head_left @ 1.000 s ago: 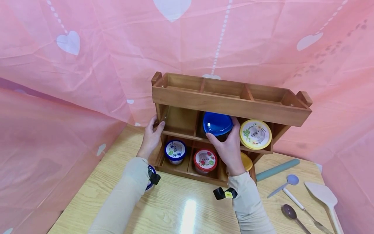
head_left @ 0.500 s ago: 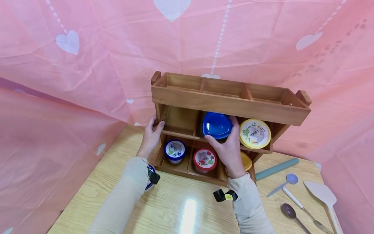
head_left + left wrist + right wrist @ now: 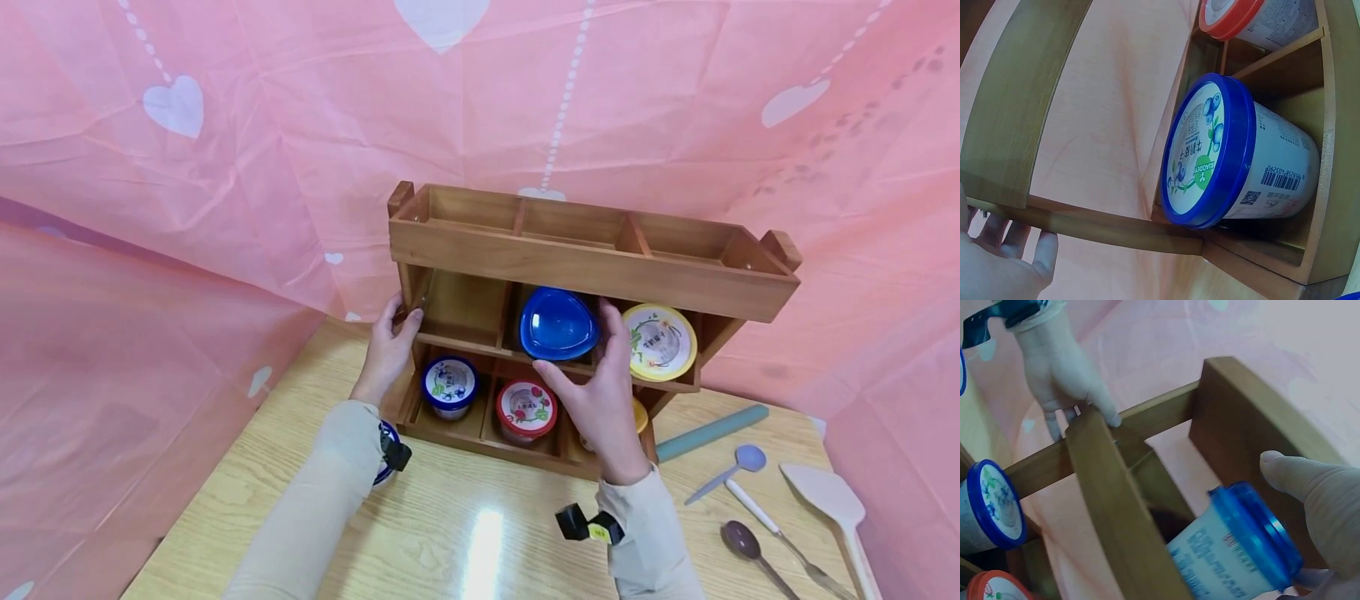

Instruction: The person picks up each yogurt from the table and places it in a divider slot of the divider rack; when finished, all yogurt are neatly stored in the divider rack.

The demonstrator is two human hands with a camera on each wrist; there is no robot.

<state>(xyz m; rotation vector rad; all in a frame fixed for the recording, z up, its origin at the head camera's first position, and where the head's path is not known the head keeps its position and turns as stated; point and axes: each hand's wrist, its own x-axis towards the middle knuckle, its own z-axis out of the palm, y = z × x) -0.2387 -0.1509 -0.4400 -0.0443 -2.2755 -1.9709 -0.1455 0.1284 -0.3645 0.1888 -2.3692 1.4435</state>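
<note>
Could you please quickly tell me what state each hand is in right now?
Left hand: holding the wooden shelf at its side.
Right hand: open, beside the upper blue-lidded tub.

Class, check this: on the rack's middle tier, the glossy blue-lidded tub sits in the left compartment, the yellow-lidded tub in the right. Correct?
No: the glossy blue-lidded tub sits in the middle compartment, as the head view shows. The yellow-lidded tub is indeed on the right.
</note>
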